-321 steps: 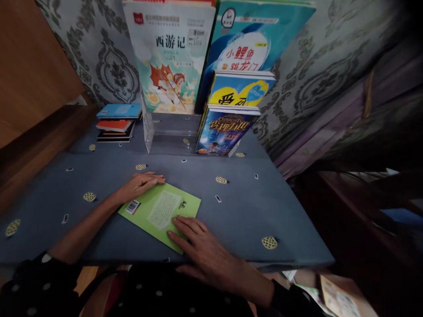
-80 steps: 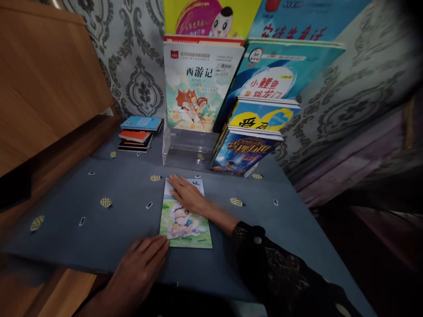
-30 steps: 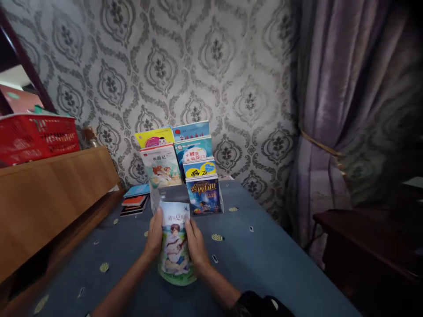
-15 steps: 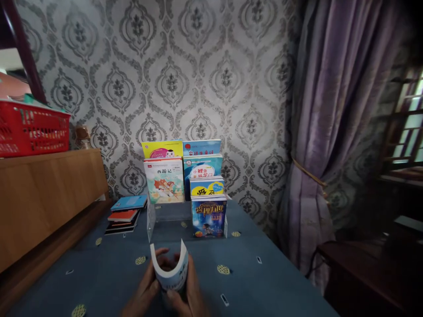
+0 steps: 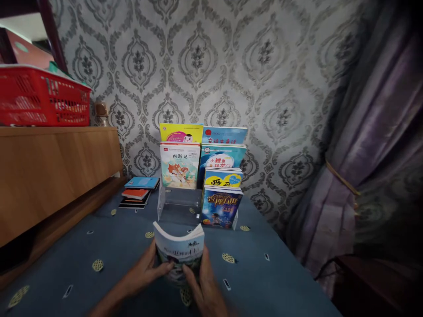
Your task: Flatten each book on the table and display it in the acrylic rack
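A paperback book with a light blue cover is held upright above the near part of the table, its pages bowed into a curve. My left hand grips its left side, thumb on the front cover. On the right side my right hand holds it the same way, its thumb also pressing the cover. Fingers behind the book are hidden. Beyond it stands a clear tiered book rack. A white-covered book and a yellow book fill its left side; blue books, including a dark blue one, fill its right.
Left of the rack lies a stack of books on the blue patterned tablecloth. A wooden cabinet carrying a red plastic basket borders the left. A purple curtain hangs at right, before a dark piece of furniture.
The book has opened out from a tight curl to a shallower bow, showing more of its cover. My hands moved slightly right and farther apart. The whole view has shifted and tilted.
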